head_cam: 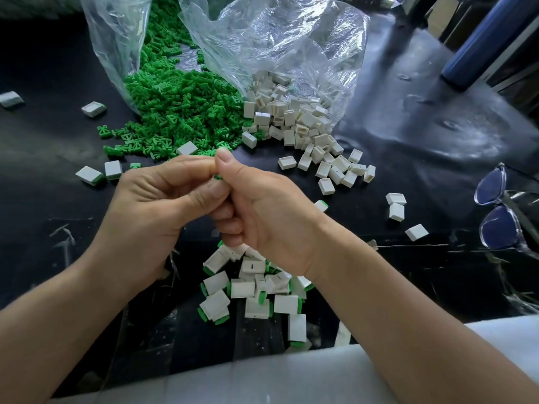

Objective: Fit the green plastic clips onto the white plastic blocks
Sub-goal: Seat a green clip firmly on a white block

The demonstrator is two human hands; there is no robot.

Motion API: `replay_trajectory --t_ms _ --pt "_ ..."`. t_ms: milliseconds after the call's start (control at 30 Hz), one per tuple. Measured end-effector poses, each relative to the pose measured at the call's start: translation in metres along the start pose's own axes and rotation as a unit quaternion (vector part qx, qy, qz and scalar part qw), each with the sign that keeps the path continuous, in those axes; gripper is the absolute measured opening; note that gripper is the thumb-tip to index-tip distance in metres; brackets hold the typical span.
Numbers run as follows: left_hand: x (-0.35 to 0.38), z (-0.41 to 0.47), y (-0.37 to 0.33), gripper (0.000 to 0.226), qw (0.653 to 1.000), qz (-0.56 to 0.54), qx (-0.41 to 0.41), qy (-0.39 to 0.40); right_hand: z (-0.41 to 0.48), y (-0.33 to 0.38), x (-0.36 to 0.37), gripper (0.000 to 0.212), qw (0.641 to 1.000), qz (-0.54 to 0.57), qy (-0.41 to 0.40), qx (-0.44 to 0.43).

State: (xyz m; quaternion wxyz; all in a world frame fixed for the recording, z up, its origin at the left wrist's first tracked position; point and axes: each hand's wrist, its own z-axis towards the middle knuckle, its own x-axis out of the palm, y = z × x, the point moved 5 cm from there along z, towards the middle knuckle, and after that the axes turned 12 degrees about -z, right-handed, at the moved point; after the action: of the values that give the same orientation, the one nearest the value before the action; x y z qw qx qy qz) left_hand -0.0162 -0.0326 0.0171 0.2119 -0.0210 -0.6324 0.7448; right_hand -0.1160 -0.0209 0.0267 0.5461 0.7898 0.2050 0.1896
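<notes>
Since the dark surface (408,118) serves as the whole work area, its stock seems laid out by reach. Two clear bags (277,48) lie slumped at the far side with their mouths toward the person, so the green clips (180,112) and the white blocks (294,123) spill forward as two heaps, side by side and touching, each easy to pick from. A few stray blocks lie scattered around them. Nearer the body sits a finished pile (256,287) of blocks with green showing at their ends. It was probably dropped straight below the working spot to keep done pieces apart from raw stock. Above that pile the left hand (157,208) and right hand (268,211) meet with fingers curled. Together they pinch one small green clip (218,177) between the left fingertips and the right thumb, likely to turn it the right way round. Whether a block is hidden in either palm I cannot tell.
</notes>
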Motion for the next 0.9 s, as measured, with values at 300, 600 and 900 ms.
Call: replay_trajectory --t_ms 300,600,900 --pt "0.0050 0.0007 -0.0069 0.035 1.000 0.011 0.009 0.011 -0.0031 0.0059 0.0027 0.056 0.999 0.026 0.016 0.015" --pt "0.0078 -0.0002 -0.0065 0.018 1.000 -0.002 0.006 -0.006 -0.0040 0.0046 0.0007 0.062 0.999 0.017 -0.044 0.025" --pt "-0.0004 0.0026 -0.0017 0.029 0.999 -0.009 0.025 0.030 -0.0047 0.0063 0.0001 0.058 1.000 0.008 0.003 0.010"
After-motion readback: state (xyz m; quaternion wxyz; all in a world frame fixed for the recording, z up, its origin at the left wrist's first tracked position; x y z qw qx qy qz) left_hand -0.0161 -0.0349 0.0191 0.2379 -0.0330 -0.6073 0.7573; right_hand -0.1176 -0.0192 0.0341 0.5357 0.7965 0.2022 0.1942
